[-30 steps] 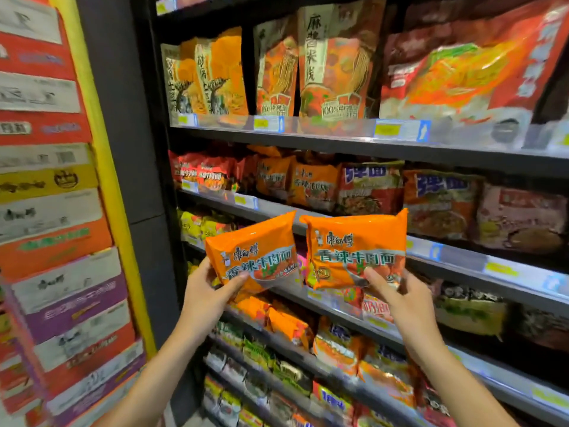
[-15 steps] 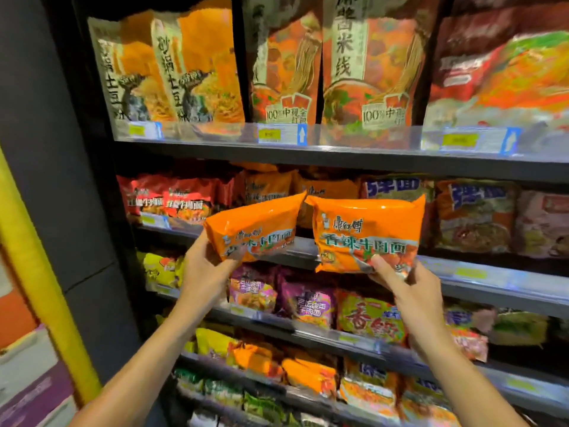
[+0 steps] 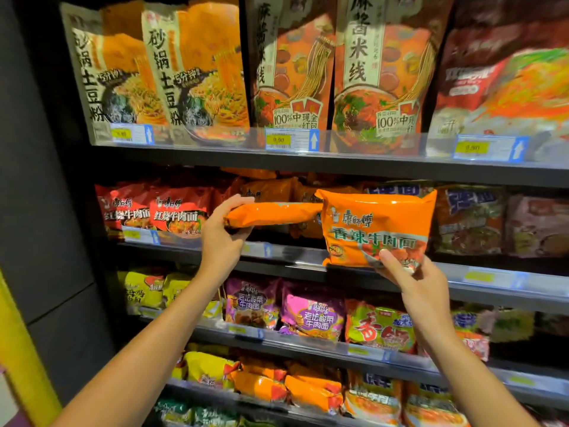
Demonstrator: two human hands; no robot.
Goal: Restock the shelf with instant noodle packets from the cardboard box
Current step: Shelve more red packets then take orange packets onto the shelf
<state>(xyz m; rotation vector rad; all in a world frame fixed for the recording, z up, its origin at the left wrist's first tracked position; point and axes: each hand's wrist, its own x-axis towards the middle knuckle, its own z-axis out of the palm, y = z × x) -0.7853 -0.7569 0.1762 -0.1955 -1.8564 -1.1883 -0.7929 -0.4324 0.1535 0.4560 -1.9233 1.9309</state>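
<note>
Head view: two orange noodle packets are held up at the second shelf (image 3: 308,257). The left hand (image 3: 221,238) is curled around the left end of a flat-lying packet (image 3: 274,213), thumb on top, fingers beneath. At 3 o'clock from it, touching its far end, an upright packet (image 3: 377,229) is pinched at its lower edge by the right hand (image 3: 418,291), thumb on the front. Red packets (image 3: 172,211) are seen at 9 o'clock of the left hand.
</note>
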